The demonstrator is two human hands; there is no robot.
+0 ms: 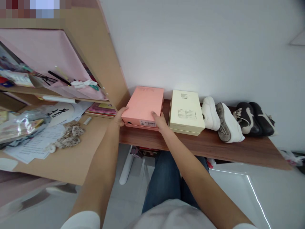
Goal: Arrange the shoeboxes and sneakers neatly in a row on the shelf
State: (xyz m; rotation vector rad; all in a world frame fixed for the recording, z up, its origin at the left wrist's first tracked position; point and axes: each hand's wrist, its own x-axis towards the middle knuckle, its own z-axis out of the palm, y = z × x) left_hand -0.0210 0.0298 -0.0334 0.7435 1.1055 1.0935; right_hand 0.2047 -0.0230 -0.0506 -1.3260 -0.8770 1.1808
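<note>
A closed pink shoebox lies on the dark wooden shelf against the wall. My left hand grips its left front corner, and my right hand holds the right front corner with the thumb on the lid. Just right of it lies a closed cream shoebox. Further along stand a white shoe, a white shoe with a grey sole tipped on its side, and a pair of black shoes.
At the left is a desk with papers, a plastic bag and a scrunchie. Above it, a cubby shelf rises beside the pink box. A white tube leans below the shelf.
</note>
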